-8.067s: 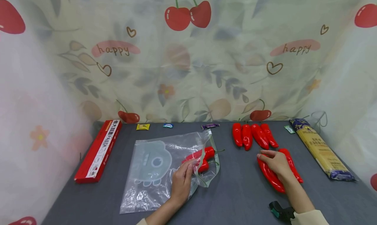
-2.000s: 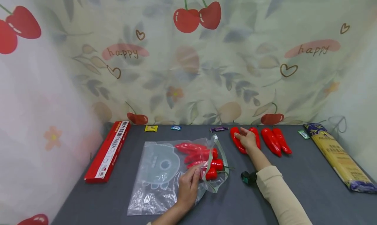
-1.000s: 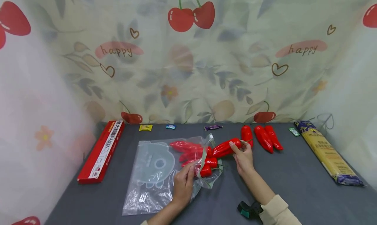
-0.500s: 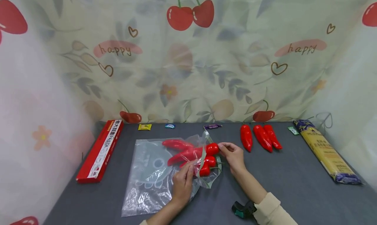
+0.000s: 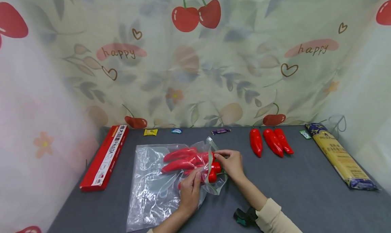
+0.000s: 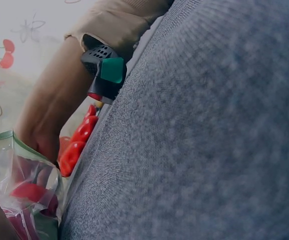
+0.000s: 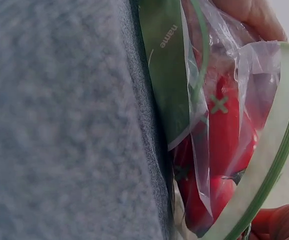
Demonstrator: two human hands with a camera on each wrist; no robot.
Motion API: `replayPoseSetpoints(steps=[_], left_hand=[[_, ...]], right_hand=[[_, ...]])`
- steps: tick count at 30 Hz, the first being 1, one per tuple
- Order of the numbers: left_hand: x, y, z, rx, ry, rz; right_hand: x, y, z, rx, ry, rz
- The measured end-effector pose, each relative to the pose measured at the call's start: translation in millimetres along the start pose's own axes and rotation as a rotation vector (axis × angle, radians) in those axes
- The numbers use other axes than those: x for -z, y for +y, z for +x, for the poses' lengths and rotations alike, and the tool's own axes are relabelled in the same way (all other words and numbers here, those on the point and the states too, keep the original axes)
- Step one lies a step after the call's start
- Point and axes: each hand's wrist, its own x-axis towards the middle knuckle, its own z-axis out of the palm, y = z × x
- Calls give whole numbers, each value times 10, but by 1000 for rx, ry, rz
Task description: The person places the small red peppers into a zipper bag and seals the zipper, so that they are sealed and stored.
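A clear zip bag (image 5: 143,199) lies on the table with several red chili peppers (image 5: 178,164) inside, their stem ends toward its mouth. My left hand (image 5: 190,189) pinches the bag's upper layer near the opening. At the mouth, my right hand (image 5: 233,163) pinches the stem end of the uppermost chili pepper, most of which lies within the bag. In the right wrist view the bag's green zip strip (image 7: 279,170) crosses in front of red peppers (image 7: 224,135). My right hand's fingers (image 7: 279,222) show at the lower right corner there.
Three chili peppers (image 5: 273,143) lie at the back right. Beyond them is a yellow pasta packet (image 5: 340,155); a red pasta box (image 5: 105,158) lies on the left. Small wrapped candies (image 5: 150,132) line the table's back edge. A black wrist camera (image 5: 244,216) sits by my right sleeve.
My right hand took a chili pepper from the back row and moved it left into the bag. Other peppers from the right also went in earlier. My left hand kept holding the bag.
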Motion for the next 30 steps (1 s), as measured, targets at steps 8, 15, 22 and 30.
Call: replayPoseSetpoints(steps=[8,15,22,30], left_hand=[[75,200,89,36,3,22],[109,285,125,37,-24,8],[17,-7,14,17,-14,1],[31,67,30,53,-15,0]], right_hand=[[-52,14,10,-41,-97,139],[7,-52,16,-117,-215,287],[184,136,238,-143,-170,499],[719,394,725,-194,177,493]])
